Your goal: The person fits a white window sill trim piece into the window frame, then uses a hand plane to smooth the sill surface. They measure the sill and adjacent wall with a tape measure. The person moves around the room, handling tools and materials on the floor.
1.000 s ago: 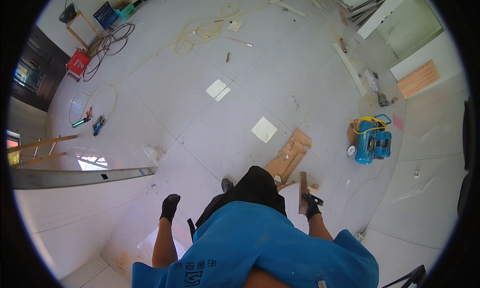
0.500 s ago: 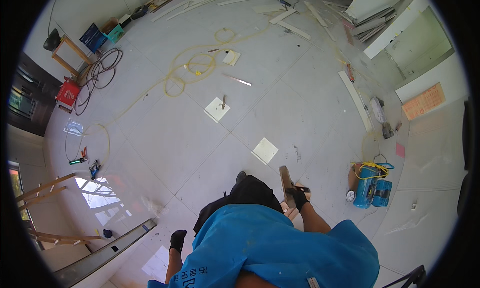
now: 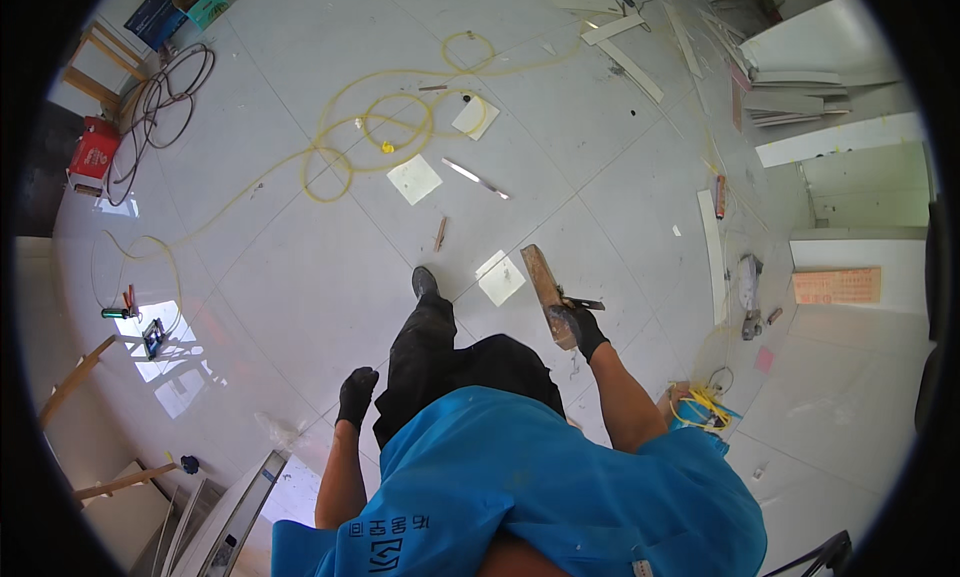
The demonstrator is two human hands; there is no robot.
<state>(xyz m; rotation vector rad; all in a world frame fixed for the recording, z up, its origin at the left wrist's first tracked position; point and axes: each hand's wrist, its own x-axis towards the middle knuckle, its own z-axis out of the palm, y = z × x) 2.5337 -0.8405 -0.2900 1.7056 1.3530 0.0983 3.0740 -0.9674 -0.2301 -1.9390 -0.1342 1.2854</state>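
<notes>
Over grey floor (image 3: 275,252), carrying brown board (image 3: 539,277) in clenched right hand (image 3: 581,328), now nearer leftward white sheet (image 3: 503,280), with left hand (image 3: 356,392) half-curled, seemingly empty.

Left hand (image 3: 357,395) black-gloved, low at left side, finger curl unclear; left forearm (image 3: 342,477) bare, pointing forward. Right hand (image 3: 582,327) black-gloved, curled in grip; right forearm (image 3: 618,392) bare, slanting inward. Left leg (image 3: 423,342) ahead.
</notes>
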